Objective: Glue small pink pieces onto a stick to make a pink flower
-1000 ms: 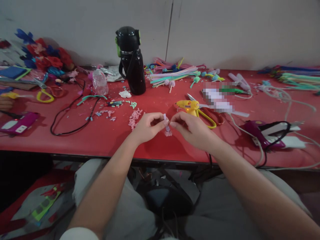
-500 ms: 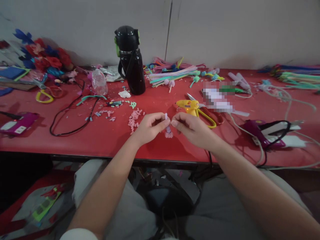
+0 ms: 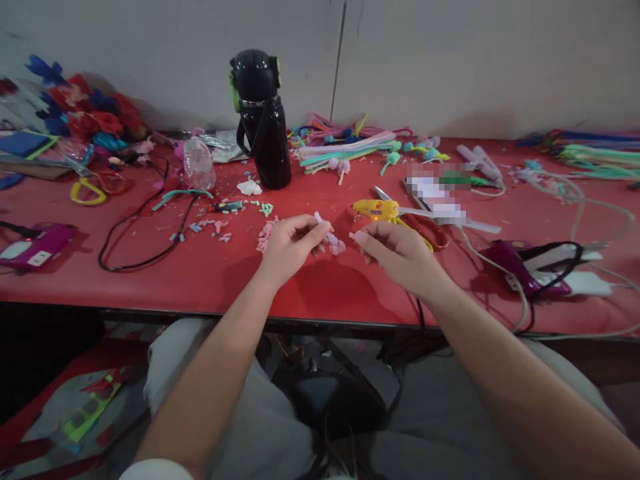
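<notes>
Between the thumb and fingers of my left hand [image 3: 294, 248] is a small lilac pipe-cleaner piece [image 3: 337, 245]. Its straight stem tip points up and away, and its pinkish, ruffled end sticks out to the right. My right hand [image 3: 400, 255], a short gap away, pinches a tiny pink piece [image 3: 353, 236] at its fingertips. Both hands hover above the red table near its front edge. A pile of short pink fuzzy bits [image 3: 267, 235] lies just behind my left hand. Beyond my right hand lies a yellow glue gun [image 3: 376, 209] with its light on.
Scissors [image 3: 436, 230] lie partly under the glue gun. A black flask [image 3: 265, 133] stands at the back, beside a bundle of pipe cleaners [image 3: 345, 152]. Purple power strips [image 3: 530, 267] [image 3: 40, 247] and trailing cables occupy both sides. A phone-like blurred object [image 3: 435, 197] lies right.
My hands have moved apart. The lilac piece has tilted, its stem now leaning left and its ruffled end swung right. A tiny pink piece now shows at my right fingertips.
</notes>
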The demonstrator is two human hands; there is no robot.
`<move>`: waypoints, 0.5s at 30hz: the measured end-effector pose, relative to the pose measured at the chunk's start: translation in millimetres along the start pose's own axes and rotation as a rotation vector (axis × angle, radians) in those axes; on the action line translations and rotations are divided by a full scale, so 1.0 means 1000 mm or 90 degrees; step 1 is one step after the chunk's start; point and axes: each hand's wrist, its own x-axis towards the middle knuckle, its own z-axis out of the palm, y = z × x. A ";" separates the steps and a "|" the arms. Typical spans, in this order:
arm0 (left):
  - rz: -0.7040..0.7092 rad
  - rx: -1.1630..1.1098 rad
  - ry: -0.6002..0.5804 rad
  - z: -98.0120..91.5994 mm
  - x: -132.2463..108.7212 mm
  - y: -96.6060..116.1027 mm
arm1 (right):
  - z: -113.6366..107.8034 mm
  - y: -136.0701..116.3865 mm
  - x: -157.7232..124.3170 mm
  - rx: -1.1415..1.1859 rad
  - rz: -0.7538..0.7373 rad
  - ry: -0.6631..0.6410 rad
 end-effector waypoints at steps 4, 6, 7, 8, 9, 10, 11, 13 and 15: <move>-0.001 -0.018 0.021 -0.001 0.000 -0.005 | 0.001 0.005 -0.002 0.023 0.023 0.002; -0.010 -0.030 0.017 0.000 -0.001 -0.005 | 0.003 0.006 -0.002 -0.001 0.021 0.003; -0.015 -0.033 0.016 0.001 -0.001 -0.004 | 0.004 0.005 -0.002 -0.021 0.016 0.004; -0.019 -0.035 0.015 0.002 -0.001 -0.003 | 0.005 0.005 -0.002 -0.041 0.008 0.004; -0.023 -0.036 0.015 0.002 -0.001 -0.002 | 0.006 0.004 -0.002 -0.058 -0.002 0.006; -0.025 -0.037 0.016 0.003 -0.001 -0.001 | 0.007 0.003 -0.002 -0.069 -0.012 0.007; -0.026 -0.038 0.015 0.004 -0.002 0.000 | 0.008 0.003 -0.002 -0.075 -0.019 0.009; -0.027 -0.041 0.012 0.005 -0.002 0.002 | 0.010 0.003 -0.001 -0.081 -0.025 0.018; -0.029 -0.042 0.010 0.006 -0.002 0.002 | 0.011 0.004 -0.001 -0.086 -0.021 0.028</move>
